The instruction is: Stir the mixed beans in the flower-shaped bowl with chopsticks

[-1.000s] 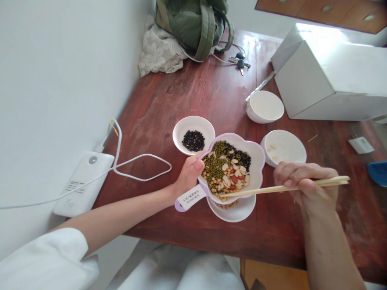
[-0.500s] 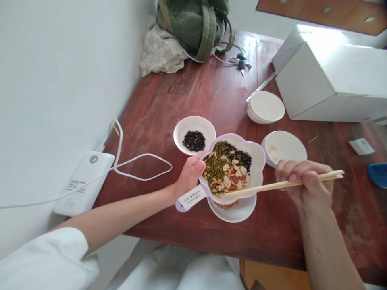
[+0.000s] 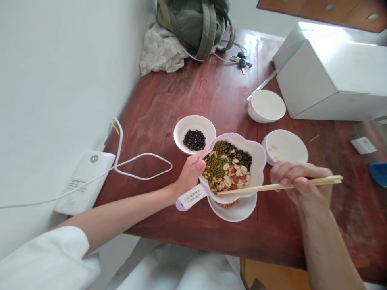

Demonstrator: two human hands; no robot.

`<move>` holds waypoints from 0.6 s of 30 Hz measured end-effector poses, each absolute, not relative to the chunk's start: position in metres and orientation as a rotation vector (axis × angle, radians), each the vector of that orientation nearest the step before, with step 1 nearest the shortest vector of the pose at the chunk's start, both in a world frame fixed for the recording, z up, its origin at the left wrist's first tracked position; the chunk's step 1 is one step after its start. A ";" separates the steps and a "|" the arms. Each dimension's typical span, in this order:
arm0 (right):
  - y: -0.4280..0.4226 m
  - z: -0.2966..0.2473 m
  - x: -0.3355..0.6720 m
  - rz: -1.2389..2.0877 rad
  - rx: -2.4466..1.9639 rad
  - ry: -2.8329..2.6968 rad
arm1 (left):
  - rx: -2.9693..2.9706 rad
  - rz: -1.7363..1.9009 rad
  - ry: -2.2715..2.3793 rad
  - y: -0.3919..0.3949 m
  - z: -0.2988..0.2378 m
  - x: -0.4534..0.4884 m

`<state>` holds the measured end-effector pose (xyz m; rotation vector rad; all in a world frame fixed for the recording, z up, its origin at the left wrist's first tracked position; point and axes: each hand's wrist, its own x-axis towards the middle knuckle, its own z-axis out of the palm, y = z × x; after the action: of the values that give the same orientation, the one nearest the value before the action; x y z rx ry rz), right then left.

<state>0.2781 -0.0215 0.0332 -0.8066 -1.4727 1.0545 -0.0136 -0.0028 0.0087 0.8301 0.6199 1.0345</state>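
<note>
My left hand (image 3: 191, 172) grips the rim of a flower-shaped, purple-edged bowl (image 3: 258, 161) near its labelled handle. Green beans, black beans, yellow soybeans and peanuts lie mixed in it. My right hand (image 3: 302, 179) is closed around a pair of chopsticks (image 3: 263, 188), whose tips reach into the bowl's near side. Partly hidden below the held bowl is a white bowl (image 3: 238, 215) with soybeans. Behind my left hand stands a white bowl (image 3: 181, 129) of black beans (image 3: 194, 140). Beyond my right hand is another white bowl (image 3: 287, 145) with a few pale pieces in it.
An empty-looking white bowl (image 3: 266, 105) stands farther back, beside a large white box (image 3: 308, 76). On the left lie a power bank (image 3: 86, 181) and its white cable (image 3: 151, 154). A green bag (image 3: 193, 28) and keys (image 3: 242, 62) are at the back; a white plug (image 3: 363, 145) lies right.
The chopstick tips have slid slightly left along the near side of the flower-shaped bowl. My right hand has shifted a little left with them; my left hand keeps its hold.
</note>
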 end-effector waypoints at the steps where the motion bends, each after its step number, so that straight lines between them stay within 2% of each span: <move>1: -0.021 0.033 0.279 1.054 -0.806 -1.471 | 0.829 1.036 0.619 -0.003 0.009 -0.014; 18: -0.016 0.043 0.277 0.959 -0.749 -1.357 | 0.887 1.073 0.568 -0.004 -0.003 -0.015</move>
<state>0.2768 -0.0164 0.0435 -0.7490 -1.3574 0.9592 -0.0146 -0.0038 -0.0030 0.8867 0.5678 1.0734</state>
